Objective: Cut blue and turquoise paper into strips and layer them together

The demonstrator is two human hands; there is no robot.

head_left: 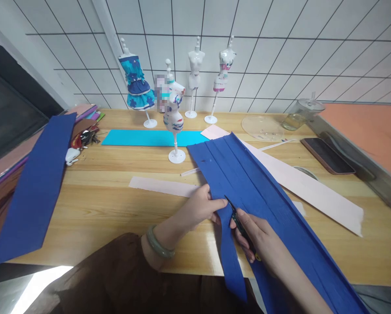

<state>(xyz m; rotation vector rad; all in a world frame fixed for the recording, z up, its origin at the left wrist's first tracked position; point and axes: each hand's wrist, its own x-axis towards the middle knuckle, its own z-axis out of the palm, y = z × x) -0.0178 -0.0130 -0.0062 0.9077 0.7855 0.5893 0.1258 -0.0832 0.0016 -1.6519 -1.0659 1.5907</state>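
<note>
A long sheet of creased blue paper [260, 192] slants across the table toward the lower right. My left hand [203, 207] pinches its left edge, by a narrow strip [231, 261] that is partly cut from the sheet and hangs over the table's front edge. My right hand [254, 233] is closed on dark scissors [232, 206], whose tips lie at the blue paper close to my left fingertips. Behind the sheet stands a small white mannequin [174, 113] with coloured patches.
Three more small mannequins stand at the back, one in a blue dress [136, 83]. Turquoise paper [143, 138], pale pink paper [306, 187], a pink strip [164, 186], a phone [328, 155] and a cup [300, 115] lie around. Blue paper [38, 183] covers a pile at left.
</note>
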